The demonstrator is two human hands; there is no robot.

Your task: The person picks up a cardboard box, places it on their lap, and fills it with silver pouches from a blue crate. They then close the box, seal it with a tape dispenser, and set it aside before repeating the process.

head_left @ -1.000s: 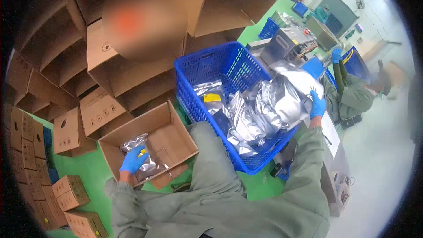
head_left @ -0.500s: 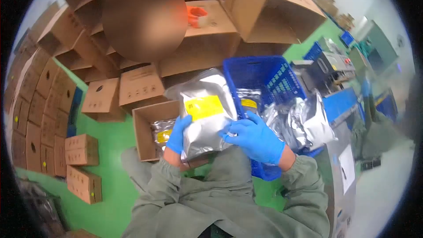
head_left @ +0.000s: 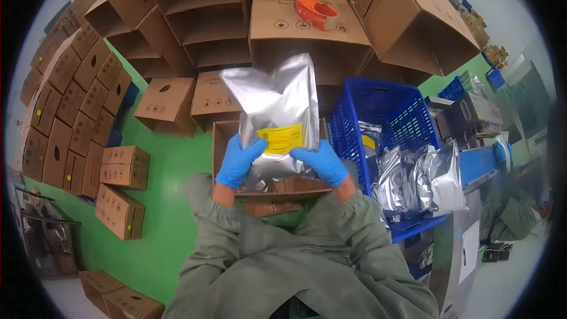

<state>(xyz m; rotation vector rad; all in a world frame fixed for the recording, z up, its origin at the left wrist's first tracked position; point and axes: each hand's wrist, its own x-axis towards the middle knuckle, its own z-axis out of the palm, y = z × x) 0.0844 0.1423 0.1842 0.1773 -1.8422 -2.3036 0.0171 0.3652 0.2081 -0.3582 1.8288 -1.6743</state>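
Observation:
A silver foil pouch [head_left: 280, 97] with a yellow label [head_left: 283, 138] is held upright in front of me, between both blue-gloved hands. My left hand [head_left: 239, 160] grips its lower left side, and my right hand [head_left: 325, 164] has its lower right side, both thumbs on the front. Behind and below the pouch stands an open cardboard box [head_left: 222, 142], its inside mostly covered by the pouch and hands. To the right, a blue plastic basket [head_left: 345, 133] holds several silver pouches [head_left: 444, 180].
An orange tape dispenser [head_left: 316, 12] lies on a large carton [head_left: 266, 18] ahead. Open cartons stack up like shelves behind it. Closed boxes [head_left: 56, 153] are piled at the left, with smaller ones [head_left: 121, 210] on the green floor. A metal machine [head_left: 469, 115] stands at the right.
The pouch has become more upright, and my right hand has gone from its front to its right edge. My view has shifted, so the surroundings appear displaced to the right.

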